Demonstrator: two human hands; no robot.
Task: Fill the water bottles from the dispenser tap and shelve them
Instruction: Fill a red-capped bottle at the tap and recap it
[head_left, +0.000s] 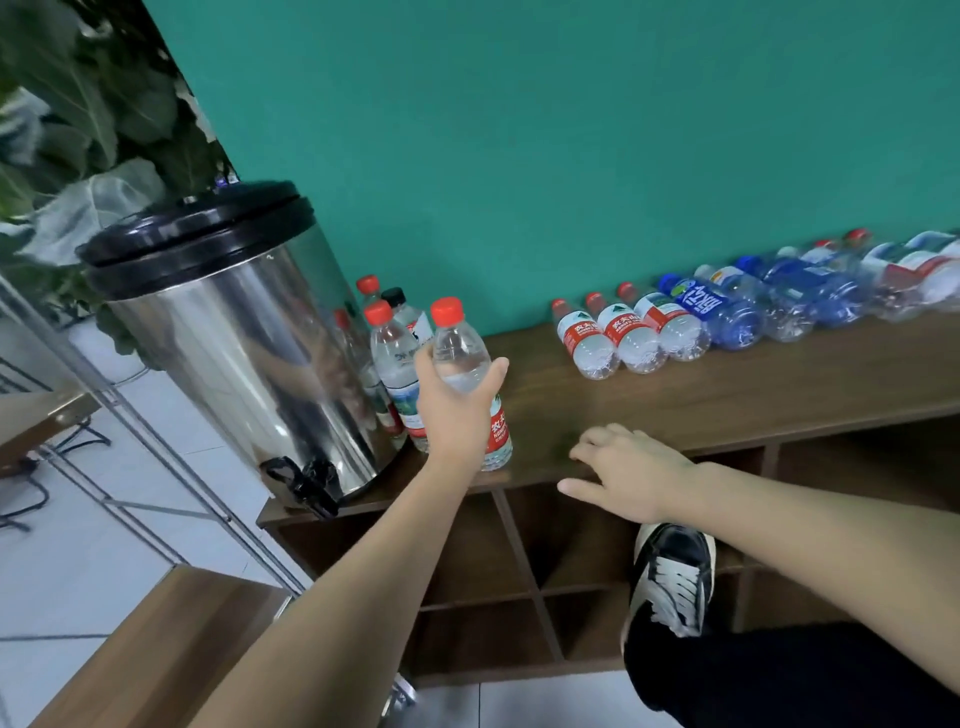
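My left hand grips a clear, red-capped water bottle that stands upright on the wooden shelf top. It stands beside several other upright bottles, right of the steel water dispenser. The dispenser's black tap juts over the shelf's front edge. My right hand rests open on the shelf's front edge, holding nothing. A row of empty bottles lies on its side along the green wall.
Open wooden cubbies sit below the shelf top. My shoe and dark trouser leg are in front of them at lower right. A wooden surface is at lower left, a metal rack and plants at far left.
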